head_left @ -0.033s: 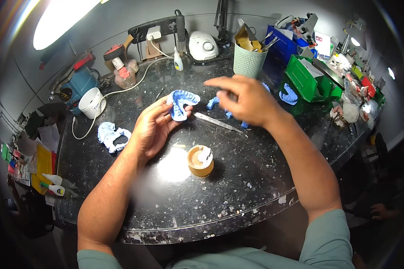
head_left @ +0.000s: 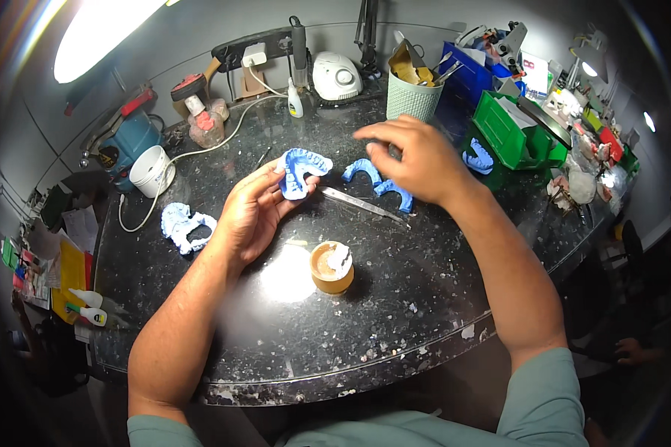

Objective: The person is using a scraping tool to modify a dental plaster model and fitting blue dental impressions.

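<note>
While the left hand (head_left: 250,208) pinches a blue dental arch (head_left: 291,176) between thumb and fingers, holding it up over the desk (head_left: 425,290) at the middle of the view, the right hand (head_left: 423,164) hovers to its right with nothing visible in its grasp, index finger stretched left and thumb apart from it. The held arch has its bend toward the far left and its mouth toward the near right; one limb runs rightward, the other back toward the person, tooth side up. Two more blue arches (head_left: 363,170) lie beside the right hand, partly under it in view. A slim metal tool (head_left: 361,203) slants from near the left fingertips down to the right. Nearer the person, a tan cup (head_left: 332,283) holds tan material with a white lump (head_left: 341,258) along its right side. Farther back, a pale green ribbed bin (head_left: 412,106) contains brownish-yellow sheets (head_left: 406,68) and some thin tools. A green box (head_left: 492,134) at the right holds pale paper (head_left: 520,115). At the left, a white tub (head_left: 146,171) leans, its inside unclear.
</note>
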`<state>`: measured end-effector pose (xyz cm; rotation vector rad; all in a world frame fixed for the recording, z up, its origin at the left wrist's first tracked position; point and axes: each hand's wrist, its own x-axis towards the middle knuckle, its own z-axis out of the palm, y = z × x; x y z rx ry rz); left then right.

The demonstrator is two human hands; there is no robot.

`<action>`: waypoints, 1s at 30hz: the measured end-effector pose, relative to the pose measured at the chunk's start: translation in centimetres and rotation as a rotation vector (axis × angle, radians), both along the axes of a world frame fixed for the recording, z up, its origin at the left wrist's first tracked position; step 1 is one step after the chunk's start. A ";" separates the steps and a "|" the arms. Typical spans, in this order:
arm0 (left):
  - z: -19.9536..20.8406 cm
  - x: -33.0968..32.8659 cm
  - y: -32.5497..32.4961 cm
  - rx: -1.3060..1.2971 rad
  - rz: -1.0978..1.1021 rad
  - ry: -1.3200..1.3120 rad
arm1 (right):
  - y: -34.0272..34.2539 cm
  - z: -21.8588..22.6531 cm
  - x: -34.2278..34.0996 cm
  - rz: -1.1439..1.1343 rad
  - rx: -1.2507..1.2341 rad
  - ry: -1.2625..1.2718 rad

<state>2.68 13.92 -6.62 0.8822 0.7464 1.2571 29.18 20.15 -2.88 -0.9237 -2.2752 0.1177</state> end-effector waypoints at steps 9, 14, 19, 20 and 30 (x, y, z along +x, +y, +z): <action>0.4 0.4 0.0 -0.010 0.029 0.019 | 1.4 -4.5 -1.0 -0.143 0.165 -0.148; 0.2 0.2 0.0 0.017 -0.002 0.036 | 0.7 -3.3 -1.5 0.163 -0.317 0.297; 0.1 0.1 0.1 0.020 0.012 0.003 | 0.9 -3.1 -1.7 0.249 -0.472 0.514; 0.1 0.0 0.1 0.011 0.016 -0.013 | 1.1 -2.9 -1.6 0.290 -0.504 0.542; 0.4 0.2 0.0 0.034 -0.063 0.094 | 0.8 -2.3 -1.5 0.355 -0.798 0.699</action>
